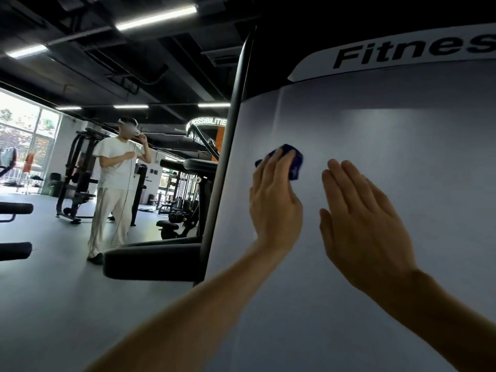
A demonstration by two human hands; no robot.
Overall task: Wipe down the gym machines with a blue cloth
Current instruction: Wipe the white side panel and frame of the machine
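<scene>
A large white shroud panel of a gym machine (375, 264) fills the right half of the view, with a "Fitnes" label strip at its top. My left hand (273, 200) presses a bunched blue cloth (294, 159) against the panel with straight fingers; only the cloth's top and right edge show past the fingertips. Just to the right, my right hand (359, 218) lies flat against the panel with fingers straight and together, holding nothing.
A dark upright frame post (228, 146) runs along the panel's left edge, with a black pad (153, 261) below it. A person in white clothes with a headset (115, 189) stands at the left on the grey floor. Other black gym machines (77, 178) stand behind, near windows.
</scene>
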